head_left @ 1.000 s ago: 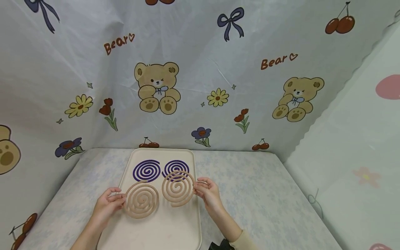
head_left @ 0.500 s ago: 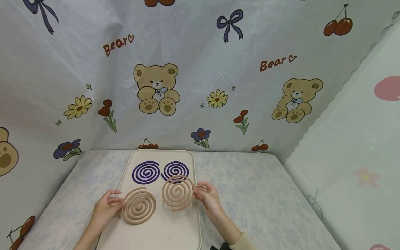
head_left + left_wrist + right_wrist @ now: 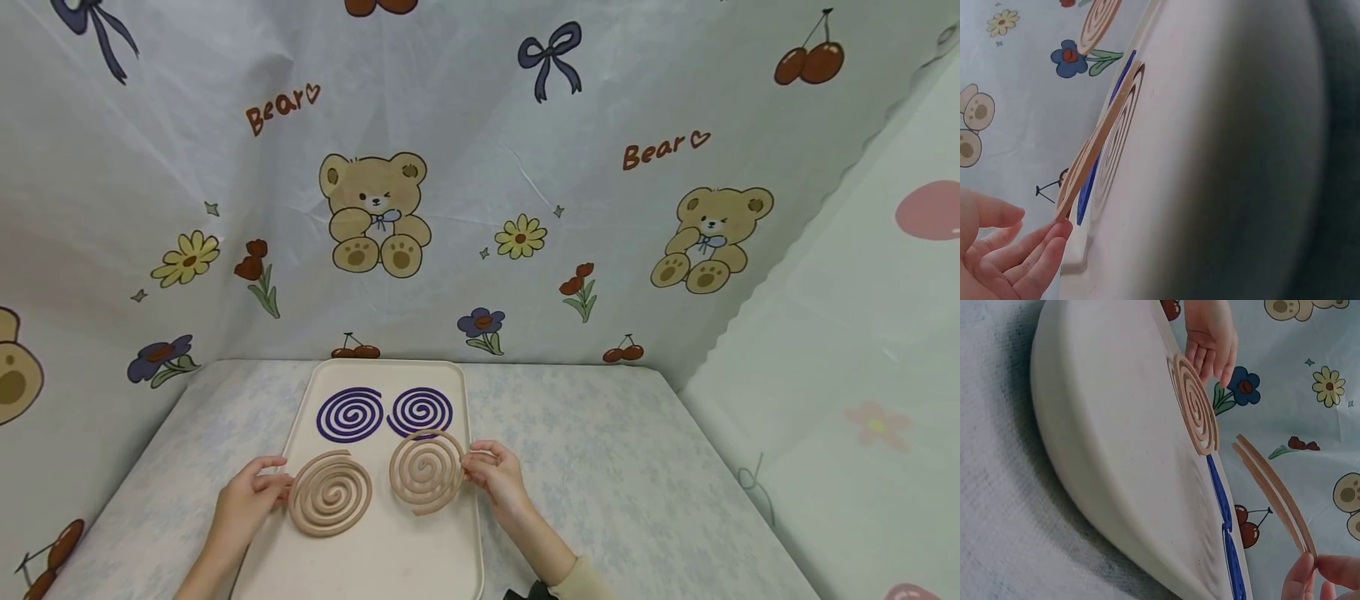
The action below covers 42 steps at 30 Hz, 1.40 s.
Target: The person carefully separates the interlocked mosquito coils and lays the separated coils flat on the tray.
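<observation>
My left hand (image 3: 246, 507) is at the left edge of a brown mosquito coil (image 3: 334, 495) on the tray. In the left wrist view its thumb is apart from the coil, and the fingertips (image 3: 1060, 230) are right at the rim. My right hand (image 3: 501, 485) pinches the outer edge of a second brown mosquito coil (image 3: 1291, 515) between thumb and fingers. That coil hangs above the tray and overlaps the front of the right blue coil in the head view. Two blue spiral coils, left (image 3: 350, 414) and right (image 3: 422, 410), lie side by side at the back.
A cream tray (image 3: 420, 558) with a low rim stands on a pale mottled tabletop (image 3: 600, 467). Behind it hangs a cloth (image 3: 450, 108) printed with bears, flowers and cherries. Something black (image 3: 536, 592) shows at the bottom edge near the right sleeve.
The left brown coil has come down toward the front left, and my left hand has drawn slightly away from it. The right brown coil has sunk a little, still pinched.
</observation>
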Each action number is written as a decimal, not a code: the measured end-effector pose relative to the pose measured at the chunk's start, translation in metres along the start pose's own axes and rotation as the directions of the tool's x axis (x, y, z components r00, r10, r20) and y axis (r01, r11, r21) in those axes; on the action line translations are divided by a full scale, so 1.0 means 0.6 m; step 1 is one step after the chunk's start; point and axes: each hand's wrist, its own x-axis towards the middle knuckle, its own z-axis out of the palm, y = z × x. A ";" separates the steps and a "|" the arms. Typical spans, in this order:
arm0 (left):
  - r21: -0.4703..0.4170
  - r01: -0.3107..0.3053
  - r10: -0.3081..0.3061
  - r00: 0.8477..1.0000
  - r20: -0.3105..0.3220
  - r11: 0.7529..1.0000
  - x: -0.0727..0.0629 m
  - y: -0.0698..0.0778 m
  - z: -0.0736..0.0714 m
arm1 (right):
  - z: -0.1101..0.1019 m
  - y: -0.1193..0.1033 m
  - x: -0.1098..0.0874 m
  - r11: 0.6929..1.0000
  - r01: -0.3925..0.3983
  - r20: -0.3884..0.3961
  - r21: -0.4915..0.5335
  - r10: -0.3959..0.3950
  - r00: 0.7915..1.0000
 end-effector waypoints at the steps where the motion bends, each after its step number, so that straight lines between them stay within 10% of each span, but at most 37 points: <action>1: 0.005 -0.002 0.002 1.000 -0.002 1.000 0.000 -0.001 -0.001 | -0.001 0.002 0.001 1.000 0.001 0.005 0.001 -0.001 1.000; 42: -0.077 -0.006 0.009 0.999 0.043 0.997 0.001 0.037 0.005 | -0.028 0.014 0.009 0.950 0.055 -0.054 -0.309 -0.075 0.996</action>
